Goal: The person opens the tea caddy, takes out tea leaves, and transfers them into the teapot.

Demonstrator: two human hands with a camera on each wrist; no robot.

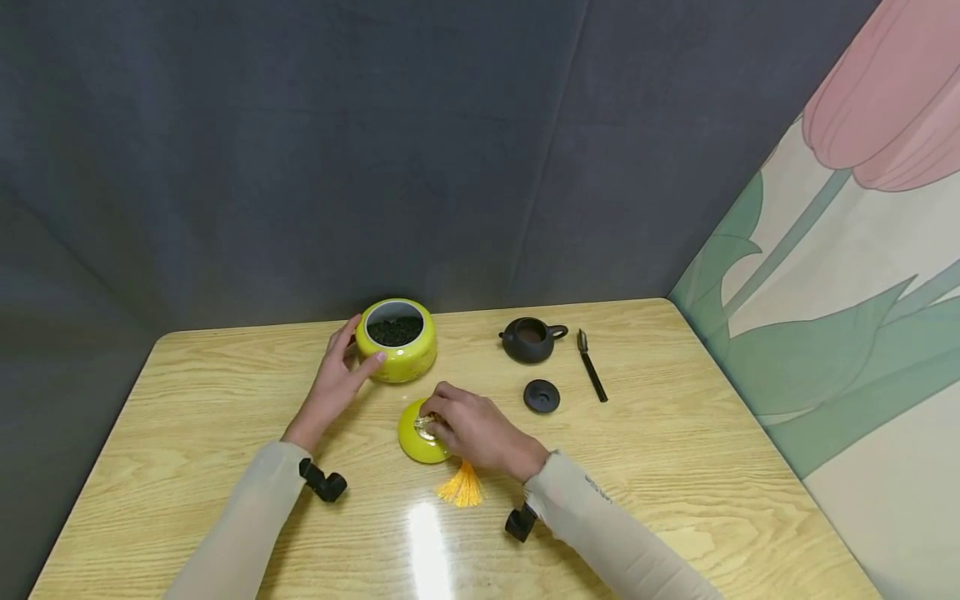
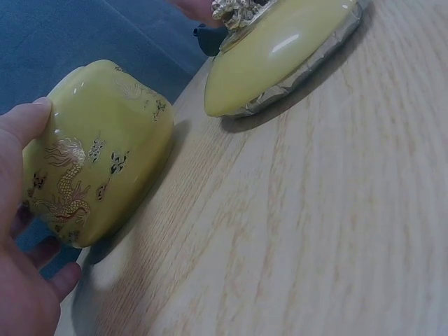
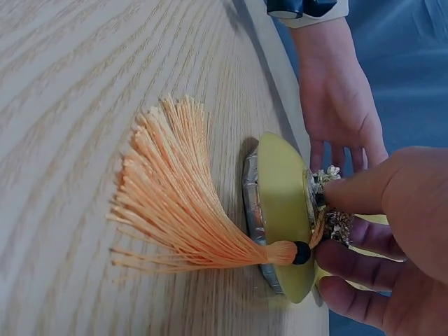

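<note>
Apparently, you are at the lid-handling step: the glossy round yellow jar (image 1: 411, 363) is uncovered, with dark dry leaves (image 1: 395, 331) inside. It stands upright at the far side of the pale wood-grain counter (image 1: 675, 467), left of centre. Your left hand (image 1: 335, 379) grips it from the left, thumb on the near wall and fingers around the far left side.

Nearer to you, just right of the jar's line, is the domed yellow lid (image 1: 422, 450) with its wrinkled silvery rim (image 3: 253, 192) downward. Your right hand (image 1: 478, 429) pinches its ornate gold-toned knob (image 1: 424, 427), and the orange thread tassel (image 1: 461, 486) trails toward your near side. The lid sits on the counter or barely above it; the views don't settle which.

From here, the next move seems to call for a level lid, a clean finger release if you are setting it down, and a steady left grip so the jar doesn't tip. Watch the tassel, which could snag on your fingers.

Well to the right, the small dark teapot (image 1: 527, 355) stands open, its round dark cover (image 1: 542, 396) nearer you and the slim black-handled tool (image 1: 592, 367) just beyond its handle, both apparently untouched.
</note>
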